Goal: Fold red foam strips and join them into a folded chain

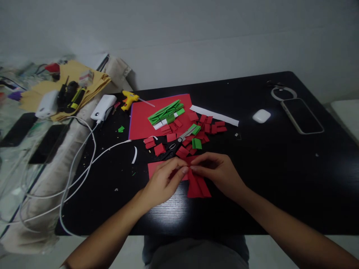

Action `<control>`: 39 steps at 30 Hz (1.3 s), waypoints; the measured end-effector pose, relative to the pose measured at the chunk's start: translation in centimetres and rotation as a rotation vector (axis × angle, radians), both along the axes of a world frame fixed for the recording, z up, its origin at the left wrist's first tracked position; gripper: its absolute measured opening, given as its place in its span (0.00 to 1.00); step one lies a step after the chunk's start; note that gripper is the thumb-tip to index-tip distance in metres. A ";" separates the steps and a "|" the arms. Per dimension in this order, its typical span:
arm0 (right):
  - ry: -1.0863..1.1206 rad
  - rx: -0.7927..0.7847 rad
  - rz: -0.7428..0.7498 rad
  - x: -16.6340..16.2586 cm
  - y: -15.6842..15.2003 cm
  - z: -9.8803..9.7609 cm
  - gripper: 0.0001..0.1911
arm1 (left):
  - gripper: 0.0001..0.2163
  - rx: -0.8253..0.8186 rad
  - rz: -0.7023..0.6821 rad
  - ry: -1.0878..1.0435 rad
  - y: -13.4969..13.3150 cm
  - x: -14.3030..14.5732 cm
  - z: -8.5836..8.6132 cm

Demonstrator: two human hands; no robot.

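Between my two hands, near the front middle of the black table, is a folded red paper strip (198, 186), pleated lengthwise and hanging down toward me. My left hand (166, 181) pinches its upper part between thumb and forefinger. From the other side my right hand (217, 172) pinches the same paper, fingertips almost touching the left ones. Just beyond lie scissors (180, 140) with black handles, among several small folded red paper pieces (183, 152) and a folded green piece (196, 144). A flat red sheet (153, 168) lies partly under my left hand.
Behind, a large red sheet (140, 116) carries folded green paper (166, 112). A yellow glue gun (129, 100), white power bank (103, 107) and white cables (92, 160) are at left. A white paper strip (214, 115), earphone case (261, 116) and phone (302, 116) lie at right.
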State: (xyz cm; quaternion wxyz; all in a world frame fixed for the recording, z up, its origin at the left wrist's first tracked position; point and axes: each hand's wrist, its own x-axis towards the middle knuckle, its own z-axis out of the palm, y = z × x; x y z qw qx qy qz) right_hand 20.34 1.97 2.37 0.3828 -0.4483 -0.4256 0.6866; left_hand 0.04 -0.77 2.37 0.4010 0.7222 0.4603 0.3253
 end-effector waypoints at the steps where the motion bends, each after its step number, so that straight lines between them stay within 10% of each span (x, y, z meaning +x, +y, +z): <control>1: -0.003 -0.002 -0.002 0.0 0.0 0.0 0.13 | 0.07 0.006 -0.001 0.007 0.0 0.0 0.0; 39: -0.055 0.134 0.074 -0.1 0.0 -0.3 0.15 | 0.09 -0.001 -0.099 -0.011 0.6 -0.5 0.1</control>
